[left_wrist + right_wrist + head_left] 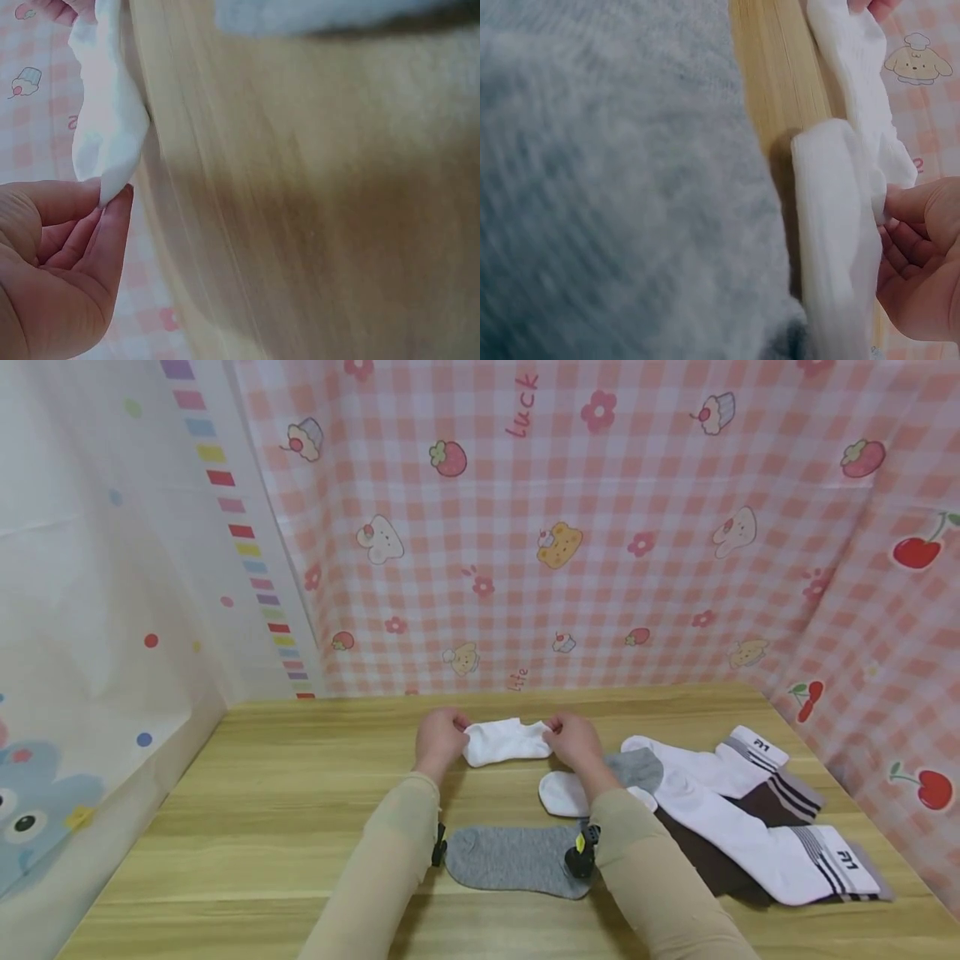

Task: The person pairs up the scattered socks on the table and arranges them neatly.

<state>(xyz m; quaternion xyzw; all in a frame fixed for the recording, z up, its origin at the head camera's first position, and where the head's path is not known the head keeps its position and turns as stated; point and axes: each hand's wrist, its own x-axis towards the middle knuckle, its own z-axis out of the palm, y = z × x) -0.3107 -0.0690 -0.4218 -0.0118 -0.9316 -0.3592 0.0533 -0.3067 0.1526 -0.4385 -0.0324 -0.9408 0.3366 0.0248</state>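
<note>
A short white ankle sock [504,742] is stretched sideways between both hands near the back of the table. My left hand [441,742] pinches its left end between thumb and fingers, which shows closely in the left wrist view on the white sock [112,124]. At the other end, my right hand [573,741] pinches the sock near its opening. Nearer to me, a grey ankle sock [510,860] lies flat between the forearms. Another white sock [562,794] lies beside the right wrist, partly hidden by that arm.
To the right lies a spread of long socks: white ones with black stripes [780,852], brown ones [705,852], and a grey piece [637,770]. The wooden table [262,827] meets a pink checked cloth [480,568] at the back, with more cloth hanging at both sides.
</note>
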